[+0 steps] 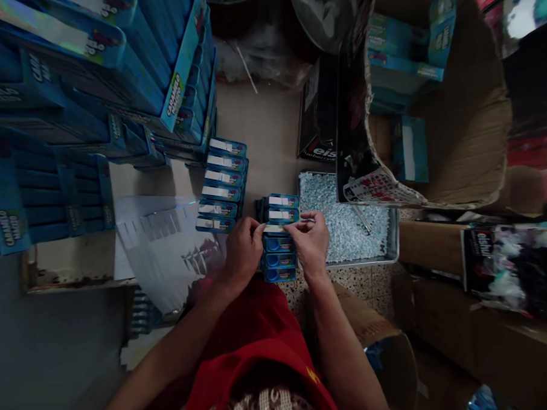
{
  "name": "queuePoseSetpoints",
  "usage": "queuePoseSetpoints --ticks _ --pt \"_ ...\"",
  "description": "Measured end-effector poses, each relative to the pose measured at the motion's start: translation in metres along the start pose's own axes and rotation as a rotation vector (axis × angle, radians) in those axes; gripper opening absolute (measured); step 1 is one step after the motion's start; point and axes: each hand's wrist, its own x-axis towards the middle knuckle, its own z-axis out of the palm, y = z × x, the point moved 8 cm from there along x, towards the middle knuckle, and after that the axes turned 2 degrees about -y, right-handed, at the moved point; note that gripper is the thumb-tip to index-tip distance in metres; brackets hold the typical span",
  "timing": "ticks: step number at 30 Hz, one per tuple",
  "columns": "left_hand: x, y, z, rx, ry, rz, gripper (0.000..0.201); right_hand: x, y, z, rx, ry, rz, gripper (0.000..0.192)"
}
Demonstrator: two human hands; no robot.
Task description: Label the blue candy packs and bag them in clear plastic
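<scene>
With the pale, narrow strip (276, 228) as the centre of the dial and 12 o'clock pointing away from the wearer, the left hand (246, 246) pinches its 9 o'clock end between thumb and forefinger, while the right hand (310, 240) pinches its 3 o'clock end in the same way. The strip lies across a line of flat blue printed tins (279, 259); whether it is already pressed against the one beneath, I cannot tell. Toward 6 o'clock, the three nearest tins show blue faces with round marks, and toward 12 two others carry whitish strips. At 10 o'clock stands a separate row of six blue tins with whitish strips (220, 178), and beyond it rise stacked blue cardboard display boxes (172, 98). Thin, glossy translucent sheets (154, 233) lie at 9 o'clock. At 3 o'clock, a shallow rectangular metal tray (393, 246) holds small pale blue and white pellets (339, 241), with a slim metal utensil (362, 221) resting on them. An open brown cardboard carton (466, 147) sits at 2 o'clock, blue packaging inside.
</scene>
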Motion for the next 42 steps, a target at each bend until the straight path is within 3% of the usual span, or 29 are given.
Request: queuePoseSetpoints --ticks 3,7,9,11,13,16,17,19,20,22,24,26,28,31,37,42 --pt "-0.001 -0.01 0.008 -0.036 0.001 -0.058 0.017 0.0 -0.001 -0.001 -0.055 0.003 -0.02 0.04" --pt "-0.002 -0.031 0.035 -0.169 -0.008 -0.205 0.017 0.0 -0.001 -0.015 -0.207 0.158 -0.115 0.052" --pt "-0.008 -0.045 0.047 -0.25 0.03 -0.329 0.017 0.005 0.017 -0.011 -0.091 0.102 -0.028 0.058" --pt "-0.022 -0.056 0.05 -0.295 0.074 -0.414 0.023 0.006 0.039 0.001 0.111 -0.047 0.13 0.062" --pt "-0.042 -0.063 0.045 -0.32 0.012 -0.393 0.021 0.001 0.047 0.004 0.219 -0.12 0.204 0.066" --pt "-0.074 -0.082 0.01 -0.266 -0.159 -0.283 0.011 -0.023 0.024 -0.03 0.046 0.083 0.025 0.062" --pt "-0.079 -0.097 -0.014 -0.197 -0.137 -0.272 0.012 -0.039 0.008 -0.045 -0.059 0.199 -0.101 0.057" --pt "-0.072 -0.135 -0.078 0.008 0.058 -0.29 0.011 -0.08 -0.026 -0.053 -0.213 0.327 -0.402 0.045" --pt "-0.059 -0.153 -0.108 0.122 0.144 -0.284 0.012 -0.1 -0.039 -0.042 -0.245 0.277 -0.539 0.038" --pt "-0.016 -0.179 -0.144 0.378 0.149 -0.197 0.02 -0.132 -0.05 0.01 -0.25 -0.033 -0.711 0.023" --pt "0.033 -0.203 -0.149 0.565 -0.021 -0.141 0.038 -0.156 -0.039 0.086 -0.258 -0.428 -0.726 0.016" --pt "0.068 -0.224 -0.144 0.689 -0.168 -0.141 0.05 -0.164 -0.014 0.161 -0.258 -0.71 -0.595 0.016" --pt "0.084 -0.236 -0.138 0.721 -0.233 -0.13 0.051 -0.152 0.007 0.215 -0.322 -0.701 -0.508 0.016" --pt "0.084 -0.241 -0.134 0.634 -0.243 -0.071 0.037 -0.124 0.025 0.265 -0.502 -0.612 -0.456 0.031" --pt "0.073 -0.24 -0.142 0.518 -0.247 -0.027 0.024 -0.099 -0.008 0.298 -0.602 -0.561 -0.718 0.058" --pt "0.078 -0.236 -0.147 0.467 -0.263 -0.051 0.027 -0.088 -0.02 0.324 -0.742 -0.563 -0.817 0.056"
